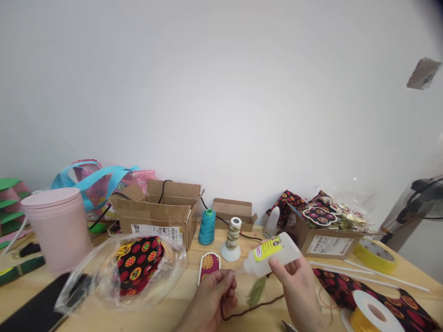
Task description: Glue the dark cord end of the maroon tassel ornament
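My right hand [299, 288] is wrapped round a translucent squeeze bottle [282, 260] with a yellow label. The bottle is tilted, its narrow end pointing down and left to the fingertips of my left hand [216, 293]. Those fingers are pinched together on a thin dark red cord [254, 310], which loops away to the right along the table. Just beyond my left hand lies a maroon tag with a gold pattern [212, 263], partly covered by the hand. A green tassel [256, 290] rests between my hands, below the bottle.
Behind stand a teal thread cone [206, 228], a camouflage thread spool [234, 235] and a cardboard box [155, 214]. Left are a plastic bag with patterned fabric [138, 267] and a pink canister [57, 228]. Right are a filled box [321, 242], yellow tape [375, 256] and a yellow-orange ribbon spool [374, 313].
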Demonstrator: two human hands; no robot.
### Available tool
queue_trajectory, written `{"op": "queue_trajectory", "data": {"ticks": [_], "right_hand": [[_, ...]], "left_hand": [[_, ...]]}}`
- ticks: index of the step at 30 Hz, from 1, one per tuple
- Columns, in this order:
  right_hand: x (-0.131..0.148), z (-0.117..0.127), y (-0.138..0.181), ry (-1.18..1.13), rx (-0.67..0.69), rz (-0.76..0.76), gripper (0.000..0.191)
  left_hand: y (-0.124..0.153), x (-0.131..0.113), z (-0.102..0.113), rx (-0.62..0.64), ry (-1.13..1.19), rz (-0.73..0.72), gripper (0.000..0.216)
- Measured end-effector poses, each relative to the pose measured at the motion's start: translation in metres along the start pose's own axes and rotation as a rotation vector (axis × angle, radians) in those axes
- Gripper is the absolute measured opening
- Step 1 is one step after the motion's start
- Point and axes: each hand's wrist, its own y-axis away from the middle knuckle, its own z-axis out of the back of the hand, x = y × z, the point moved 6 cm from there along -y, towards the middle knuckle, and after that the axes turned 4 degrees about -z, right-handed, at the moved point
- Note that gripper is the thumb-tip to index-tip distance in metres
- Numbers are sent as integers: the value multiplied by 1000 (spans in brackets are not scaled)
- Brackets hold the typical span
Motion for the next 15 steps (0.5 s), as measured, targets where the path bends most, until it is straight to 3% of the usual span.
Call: {"op": "queue_trajectory", "data": {"ticks": [9,15], "right_hand": [[7,-4,5,98,32,79,38],[12,-6,8,185,20,145,36]], "left_hand": [[2,-1,-3,8,21,4,26],[4,-4,-7,30,-10,-4,26]]}}
